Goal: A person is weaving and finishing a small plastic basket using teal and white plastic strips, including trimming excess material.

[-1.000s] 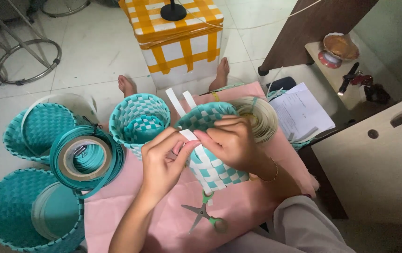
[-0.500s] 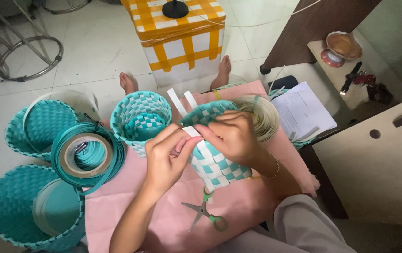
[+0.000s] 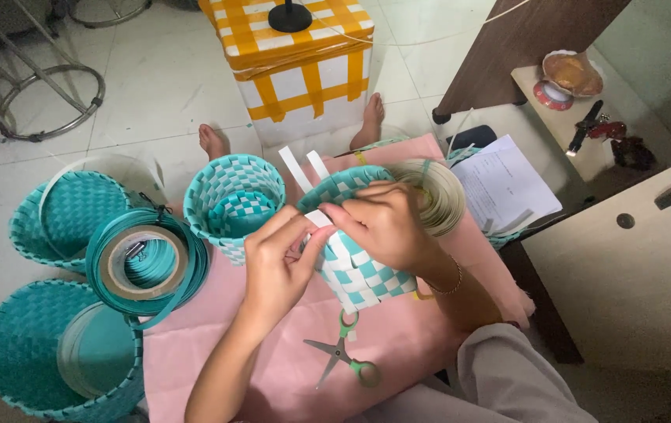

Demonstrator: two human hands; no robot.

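Resting on a pink cloth (image 3: pixel 398 345) spread over the person's lap, a half-woven teal-and-white checked basket of flat plastic strips (image 3: pixel 359 270) lies tipped on its side between the two hands. It looks light and springy, stiff enough to keep its shape yet likely to flex if squeezed; its glossy strips probably slip, so the woven wall near the rim seems the safest place to hold. The right hand (image 3: pixel 386 223) lies over the rim, fingers closed on the weave. The left hand (image 3: pixel 277 262) pinches a loose white strip end (image 3: pixel 321 221) against the wall, close beside the right. A finished teal-and-white woven basket (image 3: pixel 234 200) stands upright just left. A coil of teal plastic strip (image 3: pixel 147 266) lies further left. Green-handled scissors (image 3: pixel 343 356) rest on the cloth below.
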